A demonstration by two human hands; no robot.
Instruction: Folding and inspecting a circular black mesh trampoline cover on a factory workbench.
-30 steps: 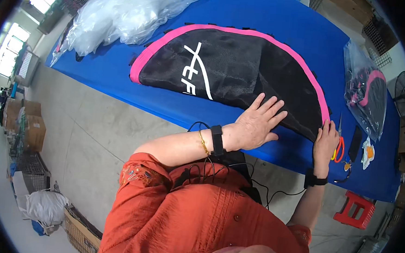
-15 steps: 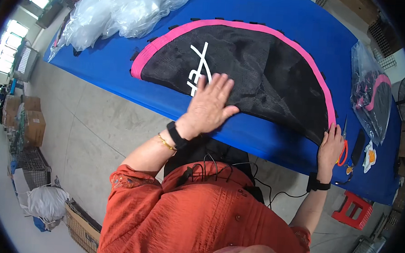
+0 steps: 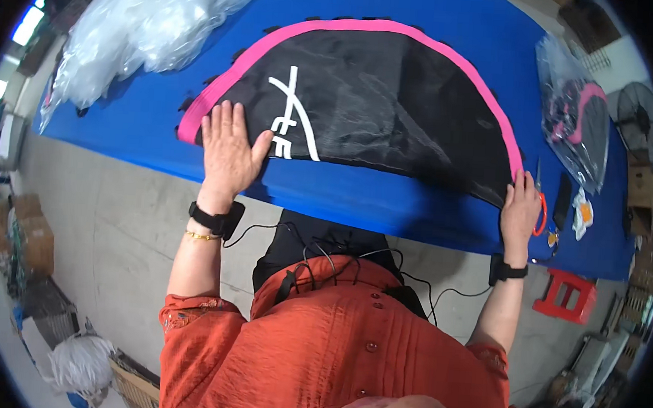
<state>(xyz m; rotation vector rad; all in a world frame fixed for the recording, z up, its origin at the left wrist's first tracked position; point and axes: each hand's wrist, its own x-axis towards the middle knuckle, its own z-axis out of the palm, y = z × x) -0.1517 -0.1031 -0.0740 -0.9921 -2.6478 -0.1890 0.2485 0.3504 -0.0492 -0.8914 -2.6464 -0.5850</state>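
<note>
A black mesh mat, folded into a half circle, lies on the blue-covered table. Pink edging with small black tabs follows its curve, and white lettering marks its left part. My left hand rests flat on the mat's left end beside the lettering, fingers stretched and thumb apart. At the right corner, where the pink edging meets the straight fold, the fingers of my right hand close on the mat. Just right of that hand lie scissors with orange handles, partly hidden by it.
Crumpled clear plastic covers the table's far left. On the right are a clear bag with black and pink contents, a black strip and a white-and-orange wrapper. A red stool stands below; cables hang near my waist.
My left hand has slid left across the mat, from right of the lettering to its left end, uncovering more letters. My right hand stays at the right corner. The view has shifted somewhat.
</note>
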